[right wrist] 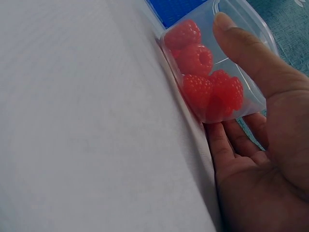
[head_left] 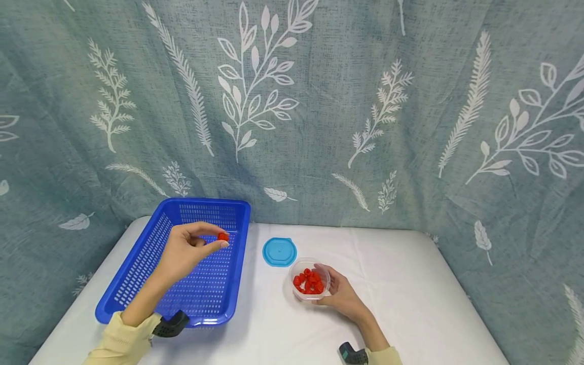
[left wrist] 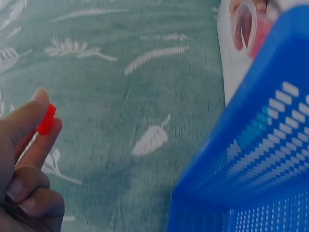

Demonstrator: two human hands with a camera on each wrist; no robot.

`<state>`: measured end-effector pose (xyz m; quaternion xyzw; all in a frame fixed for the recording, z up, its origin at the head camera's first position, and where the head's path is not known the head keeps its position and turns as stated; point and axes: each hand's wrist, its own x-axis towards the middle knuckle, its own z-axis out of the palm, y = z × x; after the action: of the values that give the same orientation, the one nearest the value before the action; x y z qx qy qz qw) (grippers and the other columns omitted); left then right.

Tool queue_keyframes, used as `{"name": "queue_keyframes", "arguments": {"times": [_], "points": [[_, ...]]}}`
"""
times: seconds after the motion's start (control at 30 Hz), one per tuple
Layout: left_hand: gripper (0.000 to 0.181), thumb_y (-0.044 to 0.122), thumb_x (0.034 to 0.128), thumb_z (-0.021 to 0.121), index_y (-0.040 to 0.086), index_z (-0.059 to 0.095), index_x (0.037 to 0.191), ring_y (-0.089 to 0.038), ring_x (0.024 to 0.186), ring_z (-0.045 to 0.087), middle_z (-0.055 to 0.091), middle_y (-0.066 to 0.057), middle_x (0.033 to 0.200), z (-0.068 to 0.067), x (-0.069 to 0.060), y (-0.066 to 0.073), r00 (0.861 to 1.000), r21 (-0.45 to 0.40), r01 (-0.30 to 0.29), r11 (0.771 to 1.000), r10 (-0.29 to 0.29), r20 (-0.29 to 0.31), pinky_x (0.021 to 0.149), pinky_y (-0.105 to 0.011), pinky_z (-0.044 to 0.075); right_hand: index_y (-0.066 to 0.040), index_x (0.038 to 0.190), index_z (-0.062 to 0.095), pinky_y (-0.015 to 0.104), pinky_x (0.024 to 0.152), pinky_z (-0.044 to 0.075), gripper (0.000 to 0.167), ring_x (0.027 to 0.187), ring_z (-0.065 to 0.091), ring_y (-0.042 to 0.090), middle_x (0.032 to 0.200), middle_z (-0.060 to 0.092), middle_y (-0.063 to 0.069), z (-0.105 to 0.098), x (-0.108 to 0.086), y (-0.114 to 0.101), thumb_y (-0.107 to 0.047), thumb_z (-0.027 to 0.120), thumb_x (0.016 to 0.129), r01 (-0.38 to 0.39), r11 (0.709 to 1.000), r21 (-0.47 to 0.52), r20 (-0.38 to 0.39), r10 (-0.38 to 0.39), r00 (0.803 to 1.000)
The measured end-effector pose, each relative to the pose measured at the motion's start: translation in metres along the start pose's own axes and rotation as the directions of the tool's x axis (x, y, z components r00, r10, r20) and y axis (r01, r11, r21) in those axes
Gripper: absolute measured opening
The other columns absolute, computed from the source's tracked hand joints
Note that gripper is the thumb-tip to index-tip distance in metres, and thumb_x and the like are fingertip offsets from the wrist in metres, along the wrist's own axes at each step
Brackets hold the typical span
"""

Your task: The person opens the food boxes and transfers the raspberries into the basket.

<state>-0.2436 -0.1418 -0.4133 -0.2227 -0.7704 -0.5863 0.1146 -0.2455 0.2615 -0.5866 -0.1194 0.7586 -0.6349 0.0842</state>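
Note:
Between thumb and forefinger, my left hand (head_left: 184, 251) pinches a red raspberry (head_left: 223, 236), held above the blue plastic basket (head_left: 243, 253). In the left wrist view the raspberry (left wrist: 47, 120) shows at the fingertips, with the other fingers curled in. My right hand (head_left: 339, 294) grips the side of a small clear plastic container (head_left: 292, 276) on the white table. Several raspberries (head_left: 310, 282) lie in the container. The right wrist view shows the thumb (right wrist: 251, 48) along the container's near side and the fingers round its lower edge.
A light blue lid (head_left: 280, 252) lies on the white tablecloth (head_left: 388, 274) between the basket and the container. Behind the table hangs a green curtain (head_left: 319, 126) with white leaf patterns. The basket's raised rim stands along the table's left part.

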Motion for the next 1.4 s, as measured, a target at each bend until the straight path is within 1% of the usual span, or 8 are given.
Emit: {"name": "queue_keyframes", "arguments": {"times": [0.27,0.5,0.6,0.7,0.8,0.97,1.17,1.4], "points": [[0.020,0.008,0.0837,0.083,0.002,0.075,0.102,-0.009,0.041,0.026,0.074,0.002,0.088,-0.021,0.014,-0.017,0.999,0.022,0.053,0.998,-0.053,0.005,0.038,-0.030,0.022,-0.009,0.151,0.045,0.021,0.112,0.034,0.091,0.150,0.034,0.032,0.155,0.046,0.014,-0.001,0.000,0.002,0.003,0.087,0.072,0.003,1.000,-0.007,-0.001,-0.003,1.000],[0.026,0.013,0.0858,0.083,0.000,0.074,0.107,-0.006,0.042,0.036,0.073,0.011,0.094,-0.038,0.031,-0.038,0.990,0.076,0.141,0.987,-0.141,0.000,0.041,-0.028,0.029,-0.011,0.151,0.046,0.022,0.112,0.034,0.090,0.150,0.034,0.030,0.155,0.047,0.012,-0.001,0.000,0.003,0.002,0.088,0.072,-0.001,1.000,-0.016,-0.008,0.000,1.000],[0.027,0.017,0.0861,0.083,0.002,0.075,0.107,-0.006,0.053,0.052,0.074,0.005,0.098,-0.043,0.037,-0.051,0.987,0.127,0.162,0.979,-0.162,-0.009,0.048,-0.026,0.042,-0.011,0.151,0.046,0.022,0.112,0.033,0.090,0.150,0.035,0.030,0.155,0.047,0.012,-0.001,0.000,0.003,0.001,0.088,0.073,0.000,1.000,-0.019,-0.010,-0.001,1.000],[0.027,0.018,0.0869,0.082,0.002,0.075,0.108,-0.012,0.080,0.067,0.075,-0.007,0.105,-0.047,0.042,-0.064,0.985,0.160,0.171,0.972,-0.170,-0.020,0.065,-0.025,0.053,-0.012,0.151,0.046,0.022,0.113,0.033,0.090,0.149,0.035,0.030,0.155,0.047,0.012,-0.001,0.000,0.004,0.001,0.088,0.073,0.002,1.000,-0.017,-0.010,-0.002,1.000],[0.029,0.018,0.0896,0.080,0.000,0.074,0.112,-0.021,0.104,0.066,0.073,-0.017,0.113,-0.050,0.045,-0.076,0.982,0.192,0.186,0.963,-0.185,-0.027,0.079,-0.023,0.053,-0.011,0.151,0.046,0.022,0.113,0.033,0.090,0.149,0.035,0.030,0.154,0.047,0.012,0.000,0.000,0.003,0.001,0.088,0.072,0.001,1.000,-0.014,-0.009,-0.001,1.000],[0.030,0.017,0.0933,0.075,-0.003,0.072,0.116,-0.027,0.108,0.065,0.072,-0.021,0.116,-0.055,0.052,-0.098,0.979,0.235,0.201,0.951,-0.201,-0.024,0.080,-0.021,0.051,-0.012,0.151,0.046,0.022,0.113,0.033,0.090,0.150,0.035,0.030,0.154,0.048,0.012,0.000,0.000,0.002,0.001,0.088,0.072,-0.005,1.000,-0.016,-0.008,0.005,1.000],[0.029,0.013,0.0923,0.076,-0.006,0.072,0.113,-0.020,0.100,0.068,0.073,-0.022,0.111,-0.054,0.058,-0.128,0.979,0.253,0.196,0.947,-0.203,0.001,0.079,-0.020,0.053,-0.011,0.151,0.046,0.022,0.112,0.034,0.090,0.149,0.035,0.031,0.154,0.048,0.013,0.000,0.000,0.003,0.002,0.087,0.072,0.001,1.000,-0.008,-0.008,-0.001,1.000],[0.029,0.009,0.0925,0.074,-0.010,0.070,0.114,-0.035,0.103,0.069,0.071,-0.026,0.112,-0.048,0.061,-0.151,0.949,0.282,0.297,0.912,-0.316,0.023,0.087,-0.043,0.057,-0.010,0.151,0.044,0.020,0.111,0.035,0.090,0.149,0.035,0.032,0.154,0.047,0.014,0.000,0.000,0.004,0.002,0.087,0.073,0.017,1.000,-0.009,-0.003,-0.017,1.000]]}}
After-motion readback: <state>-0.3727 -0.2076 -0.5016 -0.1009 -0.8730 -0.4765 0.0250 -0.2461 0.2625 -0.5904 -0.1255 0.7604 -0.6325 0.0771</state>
